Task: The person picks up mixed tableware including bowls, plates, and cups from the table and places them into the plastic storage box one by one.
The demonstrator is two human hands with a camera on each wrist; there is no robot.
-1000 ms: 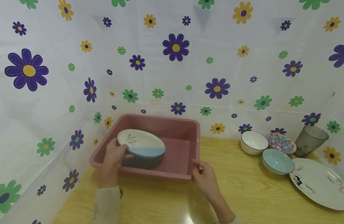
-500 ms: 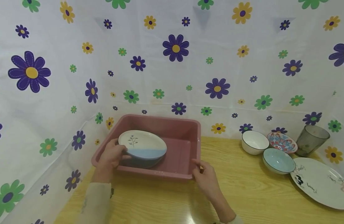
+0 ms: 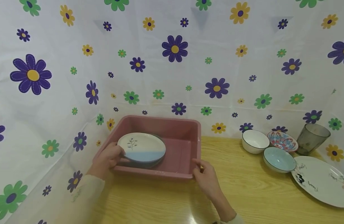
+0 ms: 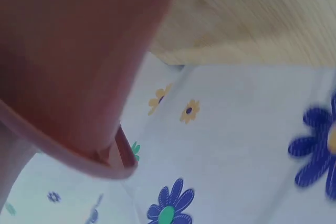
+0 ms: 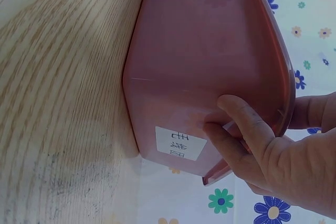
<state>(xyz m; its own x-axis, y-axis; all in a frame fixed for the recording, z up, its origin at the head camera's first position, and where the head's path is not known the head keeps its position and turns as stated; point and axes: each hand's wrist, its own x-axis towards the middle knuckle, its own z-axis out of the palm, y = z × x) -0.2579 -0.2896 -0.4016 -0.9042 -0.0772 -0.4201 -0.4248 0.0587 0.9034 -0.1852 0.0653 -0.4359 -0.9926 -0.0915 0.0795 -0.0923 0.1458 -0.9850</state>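
A plate (image 3: 143,147), white above and pale blue below with a plant drawing, is inside a pink plastic basin (image 3: 178,174). My left hand (image 3: 110,155) pinches the plate's left edge, thumb on top, the other fingers hidden beneath it. Under the plate shows the rim of a darker, rounded dish (image 3: 149,165). At the basin's front right corner, my right hand (image 3: 206,177) grips the rim. In the right wrist view that hand (image 5: 273,156) has fingers against the outer wall, near a white label (image 5: 180,144). The left wrist view shows mostly the basin's outside (image 4: 73,66).
To the right on the wooden table (image 3: 230,186) stand a white bowl (image 3: 255,141), a red-and-blue patterned bowl (image 3: 284,140), a light blue bowl (image 3: 279,159), a grey glass (image 3: 313,138) and a large white plate (image 3: 323,182). Flowered sheeting (image 3: 149,68) hangs behind and at the sides.
My left hand has lowered the plate's near side into a flatter view over the darker dish, and my left forearm has swung out to the left. The right hand stays on the rim.
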